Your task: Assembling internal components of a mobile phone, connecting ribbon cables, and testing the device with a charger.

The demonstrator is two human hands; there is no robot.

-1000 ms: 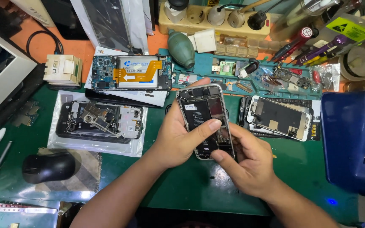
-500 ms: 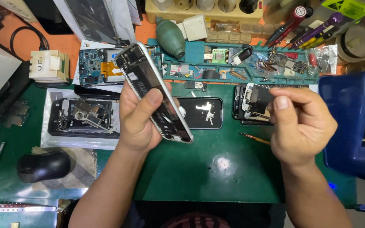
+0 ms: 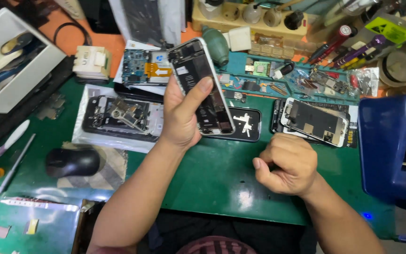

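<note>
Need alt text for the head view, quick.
The left hand holds an opened phone, insides showing, above a green mat. The right hand rests closed on the mat near a detached phone screen.

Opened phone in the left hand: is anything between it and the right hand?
Nothing visible. The left hand holds the opened phone tilted above the green mat; the right hand rests closed on the mat, bare mat between them.

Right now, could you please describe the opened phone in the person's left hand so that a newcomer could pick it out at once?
Start at the green mat covering the bench. Above its middle, the left hand is raised, and the opened phone stands tilted in its grip, thumb across the exposed dark insides. Unlike the other dismantled phones, which lie flat on the bench, this one is lifted clear and has a pale rim.
</note>
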